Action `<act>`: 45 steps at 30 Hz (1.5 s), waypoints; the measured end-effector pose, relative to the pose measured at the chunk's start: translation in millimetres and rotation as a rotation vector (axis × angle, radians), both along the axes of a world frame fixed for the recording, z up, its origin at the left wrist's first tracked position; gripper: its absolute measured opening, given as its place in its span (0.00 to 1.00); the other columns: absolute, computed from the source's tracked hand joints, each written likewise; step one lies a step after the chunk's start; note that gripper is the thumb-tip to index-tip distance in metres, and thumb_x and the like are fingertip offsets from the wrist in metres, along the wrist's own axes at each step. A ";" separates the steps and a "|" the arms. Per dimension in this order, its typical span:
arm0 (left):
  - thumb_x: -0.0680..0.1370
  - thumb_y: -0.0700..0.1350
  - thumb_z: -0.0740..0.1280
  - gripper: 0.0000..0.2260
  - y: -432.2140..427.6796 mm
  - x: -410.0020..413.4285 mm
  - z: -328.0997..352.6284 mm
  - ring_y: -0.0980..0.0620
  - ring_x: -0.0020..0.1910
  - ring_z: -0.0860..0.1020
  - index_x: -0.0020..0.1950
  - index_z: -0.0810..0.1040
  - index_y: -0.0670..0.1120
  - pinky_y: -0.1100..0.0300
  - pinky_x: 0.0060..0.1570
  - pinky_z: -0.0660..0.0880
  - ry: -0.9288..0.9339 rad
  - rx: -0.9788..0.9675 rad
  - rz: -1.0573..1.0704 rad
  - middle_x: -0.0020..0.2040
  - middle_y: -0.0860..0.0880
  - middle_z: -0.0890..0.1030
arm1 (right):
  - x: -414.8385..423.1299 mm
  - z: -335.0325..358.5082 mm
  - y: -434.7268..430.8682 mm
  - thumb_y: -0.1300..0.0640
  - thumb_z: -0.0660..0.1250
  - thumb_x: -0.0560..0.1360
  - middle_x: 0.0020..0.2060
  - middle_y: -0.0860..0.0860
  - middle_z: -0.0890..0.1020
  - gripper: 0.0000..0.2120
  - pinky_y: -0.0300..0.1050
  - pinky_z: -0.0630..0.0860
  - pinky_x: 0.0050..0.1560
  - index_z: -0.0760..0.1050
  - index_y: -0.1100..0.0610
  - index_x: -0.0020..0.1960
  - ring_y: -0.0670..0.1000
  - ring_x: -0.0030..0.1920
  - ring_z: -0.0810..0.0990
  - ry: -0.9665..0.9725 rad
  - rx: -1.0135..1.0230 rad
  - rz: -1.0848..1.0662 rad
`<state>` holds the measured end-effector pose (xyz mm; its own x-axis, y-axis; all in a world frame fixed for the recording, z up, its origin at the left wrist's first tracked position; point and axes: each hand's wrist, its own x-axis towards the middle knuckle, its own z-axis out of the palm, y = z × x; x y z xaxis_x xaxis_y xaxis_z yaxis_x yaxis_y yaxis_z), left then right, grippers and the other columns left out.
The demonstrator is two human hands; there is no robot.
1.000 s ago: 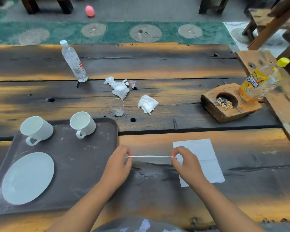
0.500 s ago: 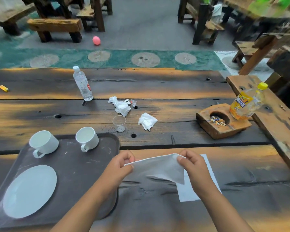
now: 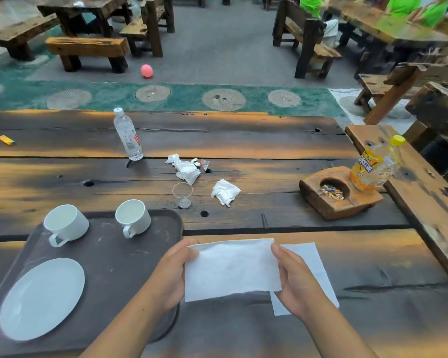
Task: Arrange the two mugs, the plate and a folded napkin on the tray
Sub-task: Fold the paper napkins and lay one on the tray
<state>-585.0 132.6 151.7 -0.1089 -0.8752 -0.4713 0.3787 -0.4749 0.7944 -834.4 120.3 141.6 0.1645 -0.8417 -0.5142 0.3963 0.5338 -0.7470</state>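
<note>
Head view: left hand and right hand each grip pinching the napkin at its side edges

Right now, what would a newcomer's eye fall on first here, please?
The left hand and right hand pinch the ends of a white paper napkin in the near middle. Left of it, a dark grey rectangular tray carries two white ceramic mugs at its far side and a round white plate nearer.
</note>
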 end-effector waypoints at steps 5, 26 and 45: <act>0.73 0.39 0.68 0.17 3.0 4.5 -9.7 0.39 0.54 0.84 0.61 0.79 0.36 0.46 0.51 0.82 0.093 0.031 -0.012 0.58 0.35 0.84 | 0.2 -9.9 0.9 0.58 0.69 0.76 0.55 0.66 0.85 0.15 0.50 0.85 0.47 0.82 0.68 0.57 0.61 0.51 0.87 0.043 0.001 -0.007; 0.83 0.32 0.60 0.13 22.7 122.2 -50.5 0.40 0.59 0.85 0.62 0.82 0.37 0.55 0.48 0.84 -0.023 0.104 0.045 0.60 0.37 0.85 | 119.8 -29.1 -10.5 0.60 0.65 0.82 0.54 0.63 0.86 0.12 0.61 0.80 0.58 0.80 0.66 0.60 0.63 0.54 0.85 0.163 0.193 0.053; 0.83 0.32 0.59 0.16 38.1 254.1 -111.9 0.42 0.56 0.86 0.56 0.86 0.41 0.55 0.47 0.84 -0.091 0.344 -0.030 0.57 0.41 0.87 | 249.4 -108.4 -2.6 0.62 0.65 0.82 0.51 0.61 0.87 0.10 0.51 0.83 0.45 0.79 0.66 0.60 0.60 0.50 0.88 0.217 0.472 0.073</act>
<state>-330.9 170.7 39.9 -0.0763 -0.6606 -0.7469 0.2955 -0.7304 0.6158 -585.0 117.8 33.3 0.0620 -0.5005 -0.8635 0.2084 0.8526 -0.4792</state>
